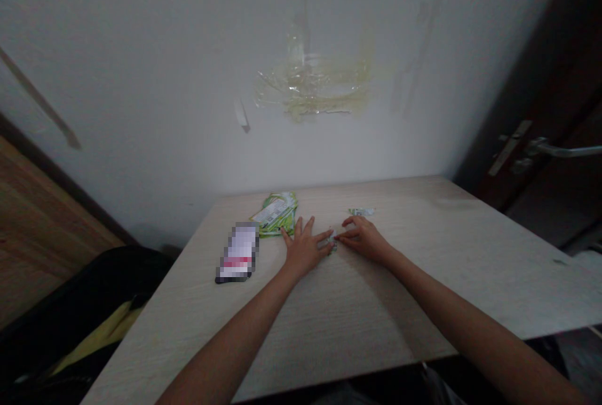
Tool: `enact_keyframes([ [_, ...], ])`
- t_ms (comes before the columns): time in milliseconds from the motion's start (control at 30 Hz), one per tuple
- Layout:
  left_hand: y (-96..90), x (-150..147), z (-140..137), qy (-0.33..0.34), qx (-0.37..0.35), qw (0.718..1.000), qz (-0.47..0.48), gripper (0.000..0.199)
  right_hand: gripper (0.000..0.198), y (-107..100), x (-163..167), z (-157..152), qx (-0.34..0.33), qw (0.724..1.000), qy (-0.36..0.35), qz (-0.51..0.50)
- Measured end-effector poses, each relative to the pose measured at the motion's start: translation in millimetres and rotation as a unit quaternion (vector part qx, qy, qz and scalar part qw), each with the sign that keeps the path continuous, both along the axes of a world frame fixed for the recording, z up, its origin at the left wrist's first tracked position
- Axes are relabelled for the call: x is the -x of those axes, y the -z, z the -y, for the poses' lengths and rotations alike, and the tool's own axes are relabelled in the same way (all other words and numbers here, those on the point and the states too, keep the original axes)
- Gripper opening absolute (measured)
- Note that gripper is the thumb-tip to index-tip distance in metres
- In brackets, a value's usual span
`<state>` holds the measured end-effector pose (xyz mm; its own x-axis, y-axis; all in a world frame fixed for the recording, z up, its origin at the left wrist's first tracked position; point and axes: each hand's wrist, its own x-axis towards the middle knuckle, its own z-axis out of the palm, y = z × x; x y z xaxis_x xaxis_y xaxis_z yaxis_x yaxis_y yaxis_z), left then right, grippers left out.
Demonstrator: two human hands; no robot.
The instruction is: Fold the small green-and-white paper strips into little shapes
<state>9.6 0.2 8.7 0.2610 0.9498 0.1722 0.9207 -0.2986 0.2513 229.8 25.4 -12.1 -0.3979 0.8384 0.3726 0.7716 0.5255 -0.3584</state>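
Note:
My left hand (305,249) lies on the table with its fingers spread. Its fingertips press on a small, pale printed piece (333,242), perhaps paper or wrapper, which the fingers partly cover. From the right, my right hand (364,239) reaches the same piece, thumb and fingertips drawn together at its edge. Beyond the right hand lies a narrow green-and-white strip (362,211). Several flat green-and-white packets (276,214) are piled just beyond the left hand, close to its thumb and fingers.
A phone-like object (239,253), blurred by pixels, lies left of my left hand. The pale wooden table (291,355) meets a wall (197,110) with peeling tape (320,85). A dark door with a metal handle (564,151) is at right; a dark bag-like shape (113,267) sits left.

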Motion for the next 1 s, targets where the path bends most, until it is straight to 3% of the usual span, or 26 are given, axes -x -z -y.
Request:
enact_keyframes([
  [500, -1.6, 2, -1, 0.011, 0.02, 1.0, -0.002, 0.047, 0.025, -7, 6, 2, 0.01, 0.997, 0.064, 0.047],
  [733, 1.7, 1, 1, -0.007, -0.007, 1.0, 0.017, 0.049, 0.025, 2, 1, -2, -0.011, 0.999, 0.029, 0.007],
  [867, 0.4, 2, -1, 0.016, -0.025, 0.999, 0.034, 0.036, 0.022, 7, -2, -4, -0.034, 0.998, -0.031, -0.033],
  [1000, -0.3, 4, -5, 0.034, -0.02, 0.998, 0.048, 0.024, 0.019, 12, -3, -7, -0.053, 0.997, -0.037, -0.047],
])
